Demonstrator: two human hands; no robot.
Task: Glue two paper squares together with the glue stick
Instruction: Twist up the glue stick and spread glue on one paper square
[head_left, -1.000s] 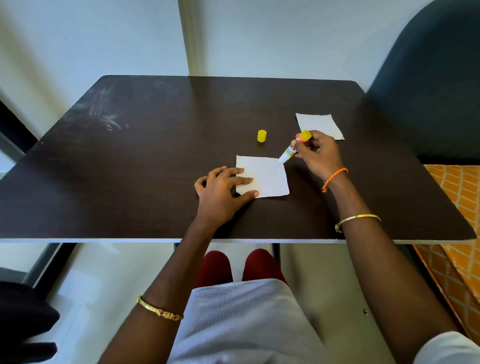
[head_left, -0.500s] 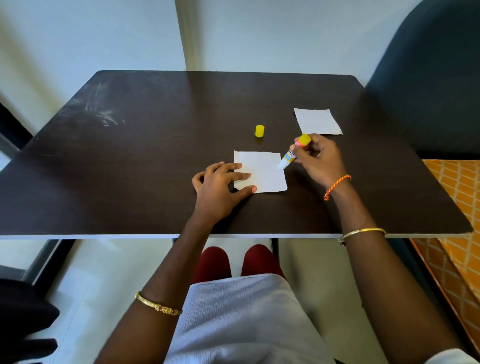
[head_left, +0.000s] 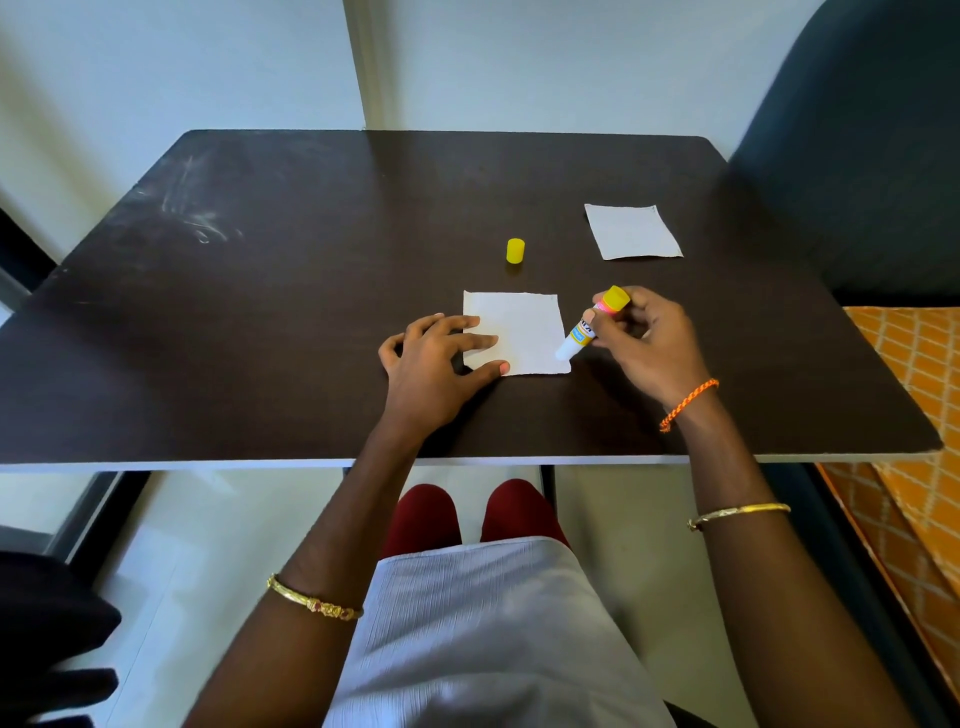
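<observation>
A white paper square lies flat near the middle of the dark table. My left hand rests on its left edge, fingers spread and pressing it down. My right hand grips an uncapped glue stick with a yellow base, tilted so its white tip touches the paper's lower right edge. The yellow cap stands alone behind the paper. A second white paper square lies at the far right of the table.
A dark chair back stands at the table's right rear. An orange patterned surface lies beyond the right edge. White walls sit close behind the table. A dark object is at the lower left.
My right hand has slid the glue stick's tip down the paper's right edge, from the upper right corner toward the lower right. My left hand stays pressed on the paper.
</observation>
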